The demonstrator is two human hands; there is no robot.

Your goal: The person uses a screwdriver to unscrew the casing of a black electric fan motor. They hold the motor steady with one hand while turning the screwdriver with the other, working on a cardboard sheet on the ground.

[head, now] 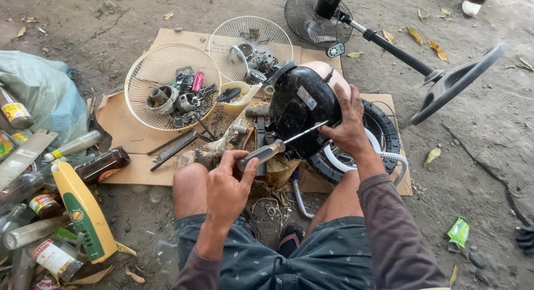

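Two hands busy: left (227, 184) gripping screwdriver (278, 146), right (347, 126) clasping black motor housing (303, 109).

The screwdriver (281, 145) tip disappears against the black motor housing (303, 109) — where it seats cannot be told. The right hand (347, 129) covers part of that housing, and the tyre (384, 131) runs under the forearm. The small parts in the fan guard (167, 84) are too tangled to identify. Bottles (33, 229) at the left edge and a shoe (471, 6) at the top are cut off.
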